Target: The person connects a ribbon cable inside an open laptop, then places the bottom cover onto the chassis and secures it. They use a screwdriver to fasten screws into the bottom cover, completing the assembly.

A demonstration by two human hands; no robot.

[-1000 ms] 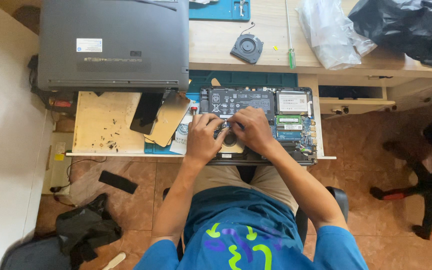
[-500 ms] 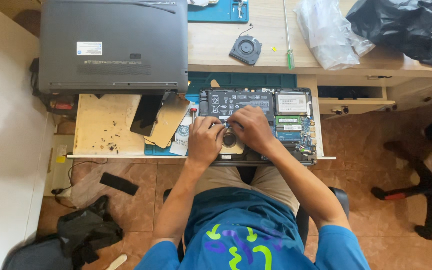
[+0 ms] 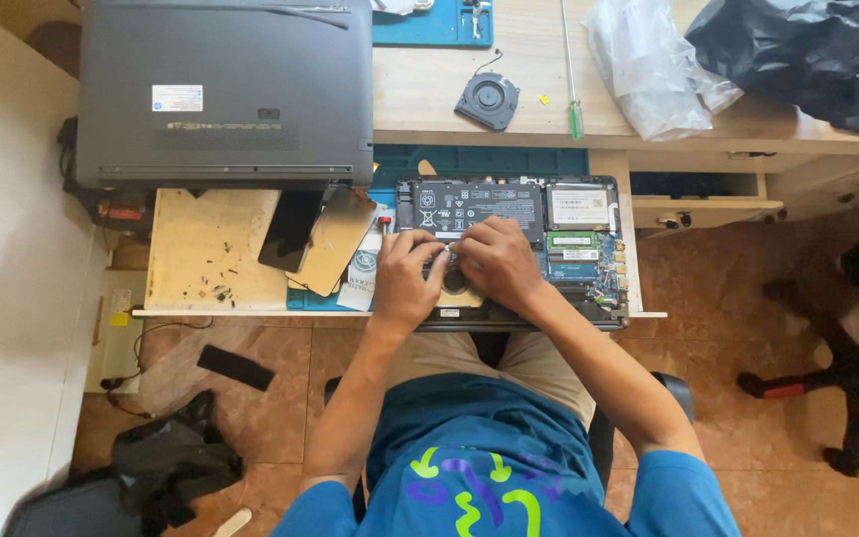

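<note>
I see the opened laptop (image 3: 514, 249) lying bottom-up on the pull-out shelf, close to the body, so both hands can work straight down into it. Left hand (image 3: 405, 273) and right hand (image 3: 494, 261) sit side by side over the lower middle of the board, fingers curled narrow and pressed onto a small part; I cannot tell what they pinch, since the knuckles cover it. The battery (image 3: 469, 207) lies just above them, clear of the fingers. A loose fan (image 3: 487, 99) and a screwdriver (image 3: 571, 70) rest on the tabletop, well apart, within reach. A second laptop (image 3: 226, 94) sits closed at left. The laptop's near edge is hidden by the wrists.
</note>
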